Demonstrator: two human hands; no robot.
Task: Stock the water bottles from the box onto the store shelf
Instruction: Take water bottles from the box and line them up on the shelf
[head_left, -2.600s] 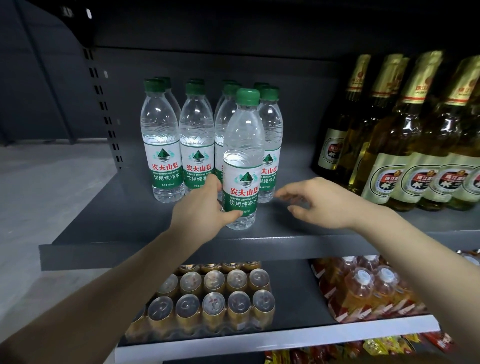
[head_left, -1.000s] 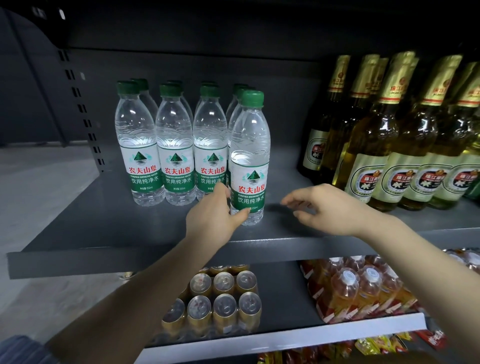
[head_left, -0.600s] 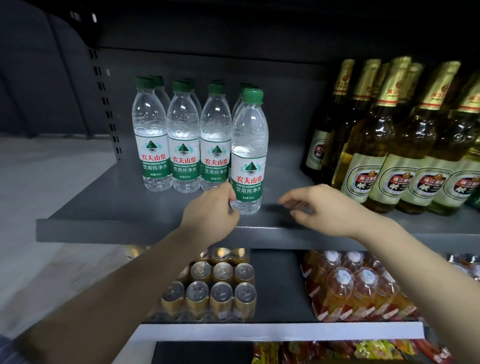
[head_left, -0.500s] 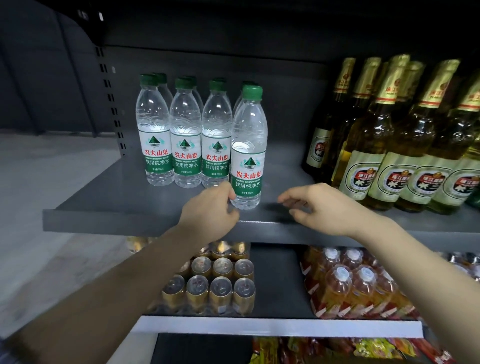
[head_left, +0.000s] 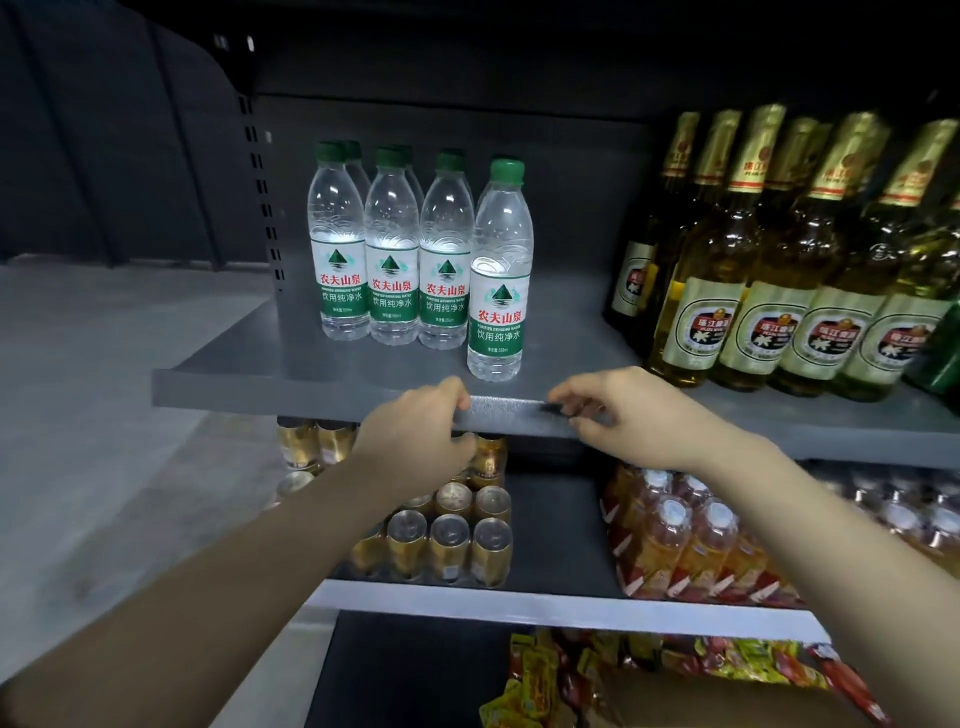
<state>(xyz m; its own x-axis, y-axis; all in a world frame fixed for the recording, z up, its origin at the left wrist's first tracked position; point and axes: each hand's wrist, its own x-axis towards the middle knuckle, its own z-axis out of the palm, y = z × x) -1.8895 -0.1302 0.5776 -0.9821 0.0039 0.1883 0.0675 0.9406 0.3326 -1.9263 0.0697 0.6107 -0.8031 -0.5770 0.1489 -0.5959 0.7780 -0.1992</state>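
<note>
- Head view: a front water bottle (head_left: 497, 291) is standing upright on the grey shelf (head_left: 311, 371), near its front edge, just ahead of and at about 4 o'clock from a row of water bottles (head_left: 390, 260) with green caps.
- The left hand (head_left: 415, 439) is hanging at 7 o'clock from that front bottle, apart from it, fingers curled loosely with nothing in them, knuckles level with the shelf's front lip.
- The right hand (head_left: 631, 415) is hovering at 4 o'clock from the same bottle, also clear of it, fingers half bent and gripping nothing.
- Beer bottles (head_left: 769, 291) with gold foil necks are crowding the shelf at 3 o'clock from the water.
- Below, a pack of gold cans (head_left: 447, 540) is sitting at 6 o'clock, with a pack of orange drink bottles (head_left: 685, 545) at 5 o'clock on the lower shelf.
</note>
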